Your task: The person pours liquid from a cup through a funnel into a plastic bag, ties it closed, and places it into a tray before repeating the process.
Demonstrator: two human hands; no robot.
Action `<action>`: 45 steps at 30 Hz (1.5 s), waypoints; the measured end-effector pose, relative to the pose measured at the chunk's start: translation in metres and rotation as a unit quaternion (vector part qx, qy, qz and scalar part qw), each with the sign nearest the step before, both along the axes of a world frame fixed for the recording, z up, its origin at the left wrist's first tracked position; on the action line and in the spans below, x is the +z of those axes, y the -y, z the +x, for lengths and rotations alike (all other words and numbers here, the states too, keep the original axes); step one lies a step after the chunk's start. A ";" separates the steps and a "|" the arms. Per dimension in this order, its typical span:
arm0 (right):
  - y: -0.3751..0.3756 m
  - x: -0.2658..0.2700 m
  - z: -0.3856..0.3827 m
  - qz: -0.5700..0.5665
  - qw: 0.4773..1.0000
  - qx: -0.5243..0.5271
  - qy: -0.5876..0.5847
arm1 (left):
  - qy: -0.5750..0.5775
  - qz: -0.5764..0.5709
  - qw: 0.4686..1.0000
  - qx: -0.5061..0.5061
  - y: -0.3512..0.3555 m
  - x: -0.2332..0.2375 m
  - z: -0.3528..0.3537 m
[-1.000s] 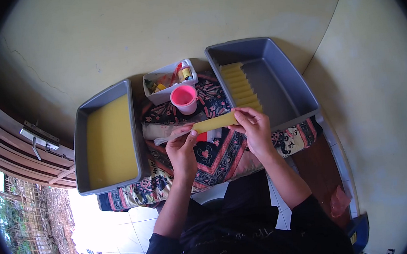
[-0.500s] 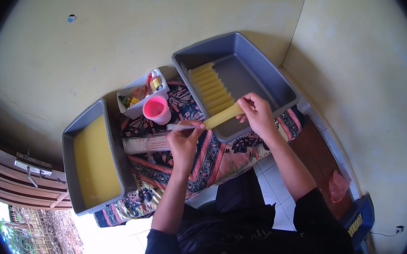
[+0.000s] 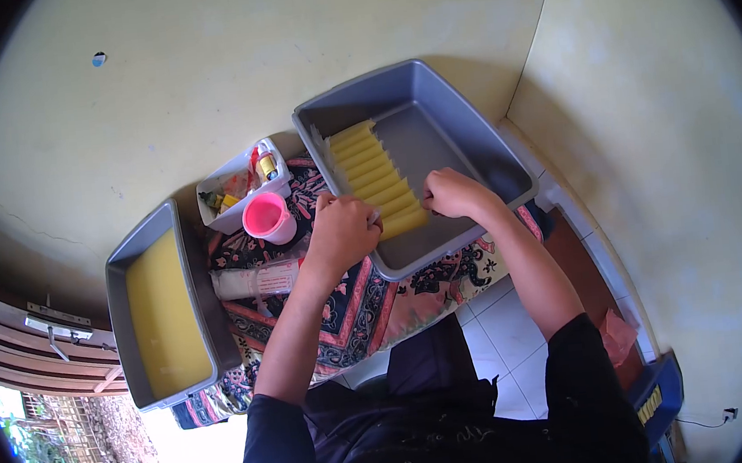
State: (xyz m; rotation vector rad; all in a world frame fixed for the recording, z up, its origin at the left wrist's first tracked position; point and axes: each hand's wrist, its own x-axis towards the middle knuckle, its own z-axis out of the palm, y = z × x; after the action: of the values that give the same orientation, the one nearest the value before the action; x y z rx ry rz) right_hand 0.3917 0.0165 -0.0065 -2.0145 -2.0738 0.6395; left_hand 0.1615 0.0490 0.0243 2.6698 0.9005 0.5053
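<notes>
Far left is a wooden window frame (image 3: 50, 329) with greenery outside, and it's really bright down there. Next to it, on the table, sits the left grey tray (image 3: 128, 255), filled with something flat and yellow. Could be a sheet or a liquid, can't tell which. The table is covered by a batik-patterned cloth (image 3: 369, 299) in red, black and cream, and it's pushed into a corner of pale yellow-green walls (image 3: 195, 70).

Moving right, there's a plastic-wrapped roll (image 3: 255, 281) lying on the cloth and a pink cup (image 3: 267, 216) upright just behind it. Behind that, a small white basket (image 3: 237, 186) of little bottles sits against the wall.

Then comes the left hand (image 3: 341, 230), fingers curled tight over the left end of a yellow roll (image 3: 406, 222). The knuckles are up, so the actual pinch is hidden. The yellow roll lies inside the right grey tray (image 3: 446, 130), at the near end of a row of yellow rolls (image 3: 369, 165) packed side by side along the tray's left wall. It's just beside the last one in the row. The right hand (image 3: 452, 192) has its fingers narrowed down on the roll's right end, low inside the tray.

Below the table edge are white floor tiles (image 3: 510, 325), and far right a reddish plastic bag (image 3: 615, 339) lies by the wall.
</notes>
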 end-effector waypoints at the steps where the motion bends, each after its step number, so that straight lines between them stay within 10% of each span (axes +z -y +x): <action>1: -0.002 0.000 -0.001 0.000 1.000 -0.001 -0.001 | -0.077 0.034 0.996 0.007 -0.002 -0.002 0.004; 11: -0.004 -0.023 -0.005 -0.014 0.998 -0.008 0.067 | -0.325 0.049 0.940 -0.088 -0.011 -0.004 0.021; 45: 0.007 0.003 -0.019 -0.204 0.975 0.085 0.027 | -0.364 0.038 0.927 -0.077 -0.007 -0.004 0.032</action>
State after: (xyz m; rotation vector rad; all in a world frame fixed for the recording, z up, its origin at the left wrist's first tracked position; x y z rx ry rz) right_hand 0.3727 0.0098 -0.0032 -2.0821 -2.3179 1.1357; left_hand 0.1936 0.0559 0.0207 2.9948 0.8259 -0.5465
